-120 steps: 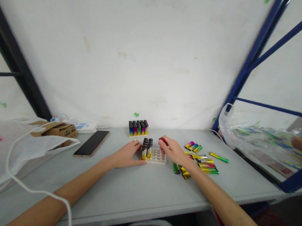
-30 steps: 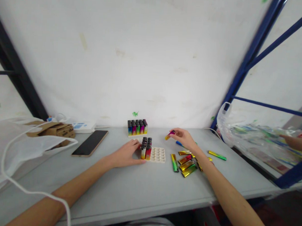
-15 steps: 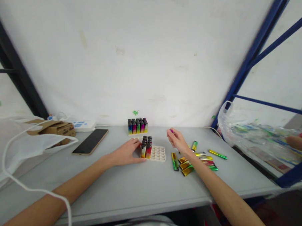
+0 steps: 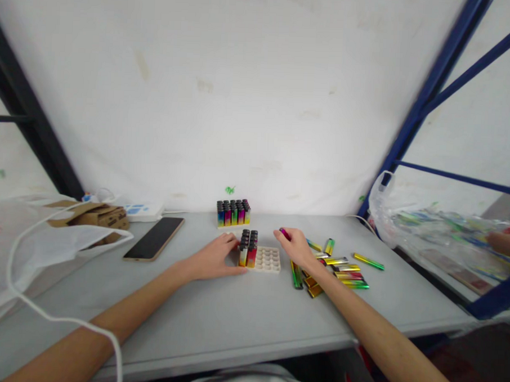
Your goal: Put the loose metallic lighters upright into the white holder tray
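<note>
A white tray (image 4: pixel 269 260) with rows of round-edged slots lies in front of me. Black-topped lighters (image 4: pixel 248 250) stand upright in its left part, while the slots on its right show bare. My left hand (image 4: pixel 215 255) grips the tray's left side, thumb along the front edge and fingers behind. Just right of and above the tray, my right hand (image 4: pixel 295 246) pinches a purple lighter (image 4: pixel 284 233); most of that lighter is hidden by the fingers. Beside and under the right wrist lies a loose pile of shiny gold, green and red lighters (image 4: pixel 347 268).
Another tray full of upright lighters (image 4: pixel 233 214) stands near the wall. A phone (image 4: pixel 155 239) lies on the left, near a torn cardboard box (image 4: pixel 97 218) and a white plastic bag (image 4: pixel 61 256). At right are a blue rack post (image 4: pixel 410 119), a clear bag (image 4: pixel 439 233) and another person's hand (image 4: pixel 506 244).
My right hand has moved slightly left toward the tray, bringing the purple lighter closer. My left hand has stayed at the tray's left side.
</note>
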Demonstrator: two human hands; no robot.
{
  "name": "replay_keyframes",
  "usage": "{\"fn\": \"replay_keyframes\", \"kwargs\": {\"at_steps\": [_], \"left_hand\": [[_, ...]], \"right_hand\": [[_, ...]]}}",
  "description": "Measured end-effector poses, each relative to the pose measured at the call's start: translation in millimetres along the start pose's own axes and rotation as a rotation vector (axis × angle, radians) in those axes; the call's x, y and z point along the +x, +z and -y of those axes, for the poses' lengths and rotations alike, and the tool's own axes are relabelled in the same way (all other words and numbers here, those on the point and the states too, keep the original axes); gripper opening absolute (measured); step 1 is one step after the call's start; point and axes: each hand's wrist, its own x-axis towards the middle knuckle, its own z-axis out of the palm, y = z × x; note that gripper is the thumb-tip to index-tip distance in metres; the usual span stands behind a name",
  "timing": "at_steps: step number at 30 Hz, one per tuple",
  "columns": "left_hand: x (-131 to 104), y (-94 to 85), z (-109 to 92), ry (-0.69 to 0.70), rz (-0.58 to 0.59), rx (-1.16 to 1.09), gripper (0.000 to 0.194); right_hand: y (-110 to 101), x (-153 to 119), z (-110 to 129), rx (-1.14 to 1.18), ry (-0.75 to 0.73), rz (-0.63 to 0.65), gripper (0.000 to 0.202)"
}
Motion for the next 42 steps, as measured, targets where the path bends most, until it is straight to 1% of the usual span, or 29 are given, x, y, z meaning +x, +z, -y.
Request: {"fn": "replay_keyframes", "kwargs": {"at_steps": [2, 7, 11, 17, 20, 22, 24, 27, 30, 34, 42], "left_hand": [[0, 0.4, 1, 0.006, -0.002, 0.002, 0.06], [0, -0.5, 0, 0.003, 0.011, 0.006, 0.059], [0, -0.8, 0, -0.009, 0.013, 0.007, 0.059], [-1, 0.5, 1, 0.005, -0.002, 0.005, 0.06], [-1, 1.4, 2, 0.008, -0.002, -0.003, 0.062], [-1, 1.8, 3, 0.012, 0.001, -0.002, 0.062], [-1, 2.0, 3, 0.012, -0.002, 0.0, 0.061], [-1, 2.1, 3, 0.008, -0.003, 0.007, 0.061], [-1, 1.9, 3, 0.006, -0.002, 0.007, 0.061], [0, 0.6, 1, -0.004, 0.015, 0.012, 0.06], [0, 0.2, 2, -0.017, 0.023, 0.021, 0.059]], "right_hand": [[0, 0, -1, 0.001, -0.016, 0.004, 0.045], [2, 0, -3, -0.065, -0.037, 0.017, 0.034], [2, -1, -1, -0.103, -0.066, 0.021, 0.038], [-5, -2, 2, -0.078, -0.206, 0.089, 0.031], [-7, -2, 4, -0.112, -0.276, 0.088, 0.034], [-5, -3, 5, -0.162, -0.268, 0.092, 0.039], [-4, -4, 6, -0.187, -0.227, 0.107, 0.042], [-2, -5, 8, -0.135, -0.186, 0.116, 0.039], [-1, -5, 9, -0.099, -0.212, 0.156, 0.036], [2, -5, 7, -0.133, -0.267, 0.234, 0.031], [8, -3, 5, -0.302, -0.347, 0.27, 0.022]]}}
